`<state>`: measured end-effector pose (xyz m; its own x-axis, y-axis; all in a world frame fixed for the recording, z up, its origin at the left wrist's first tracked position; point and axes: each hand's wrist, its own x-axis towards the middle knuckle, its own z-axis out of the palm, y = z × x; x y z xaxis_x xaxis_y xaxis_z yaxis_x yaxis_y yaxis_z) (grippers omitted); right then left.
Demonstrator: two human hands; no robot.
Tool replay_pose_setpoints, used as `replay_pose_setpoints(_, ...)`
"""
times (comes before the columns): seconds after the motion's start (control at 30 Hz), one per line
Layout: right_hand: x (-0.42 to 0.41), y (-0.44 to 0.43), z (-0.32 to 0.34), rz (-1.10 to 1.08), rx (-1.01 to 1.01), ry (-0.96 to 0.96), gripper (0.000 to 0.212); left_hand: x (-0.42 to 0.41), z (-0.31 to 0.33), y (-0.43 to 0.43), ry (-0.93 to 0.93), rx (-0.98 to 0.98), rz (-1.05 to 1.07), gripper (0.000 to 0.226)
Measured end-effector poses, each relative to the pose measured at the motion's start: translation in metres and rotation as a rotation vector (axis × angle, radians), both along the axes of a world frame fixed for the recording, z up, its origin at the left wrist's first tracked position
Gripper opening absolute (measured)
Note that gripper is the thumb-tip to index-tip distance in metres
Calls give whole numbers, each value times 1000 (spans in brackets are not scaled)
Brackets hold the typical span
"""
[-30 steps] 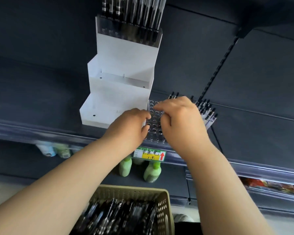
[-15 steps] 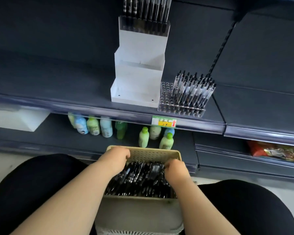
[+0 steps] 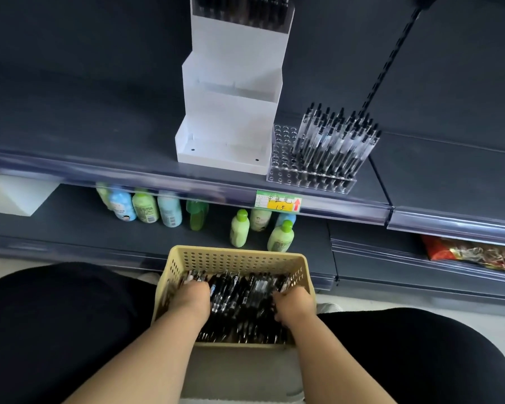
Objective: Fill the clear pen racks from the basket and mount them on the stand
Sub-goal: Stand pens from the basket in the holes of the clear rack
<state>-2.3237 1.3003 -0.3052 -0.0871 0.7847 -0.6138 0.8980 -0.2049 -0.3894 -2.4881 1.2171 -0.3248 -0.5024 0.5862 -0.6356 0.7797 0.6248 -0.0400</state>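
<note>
Basket (image 3: 239, 259): between knees, holding loose pens (image 3: 239, 298). Left hand (image 3: 191, 300), right hand (image 3: 293, 306): both dug among pens, likely gathering a batch; grip cannot be told. 1 clear rack (image 3: 283, 158): shelf (image 3: 99, 158) front edge, touching stand (image 3: 231, 126), part-filled, awaiting pens.

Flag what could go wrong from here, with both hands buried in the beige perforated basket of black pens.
The clear plastic pen rack sits close to the front edge of the dark shelf, filled only on its right side, pens leaning; a nudge while loading could tip it or slide it off.
The left hand and right hand are sunk in jumbled black pens in the beige perforated basket; a loose fistful might shed pens on the way up.
</note>
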Motion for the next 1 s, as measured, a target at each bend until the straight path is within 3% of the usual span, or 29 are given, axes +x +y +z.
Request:
replay_pose_setpoints(0.1,0,1,-10,-30,-52,7,32,1,-1,6,4,-17,20,40)
replay_pose_setpoints(0.27,-7,-1,-17,52,162,43,20,3,-6,4,41,-39,16,40)
replay_pose_setpoints(0.4,-22,-1,-18,254,142,-163,38,5,-12,3,45,-71,37,45)
replay_pose_setpoints(0.57,-35,5,-23,239,80,-260,38,6,-15,-1,68,-63,17,43)
replay_pose_setpoints(0.77,-42,12,-25,124,-40,-162,32,0,-14,-7,-12,19,198,33)
replay_pose_setpoints(0.9,-36,8,-17,102,-49,-64,23,-3,2,-7,-83,212,296,27)
replay_pose_setpoints(1.0,-32,7,-4,87,-37,26,25,3,15,-5,-84,342,256,27)
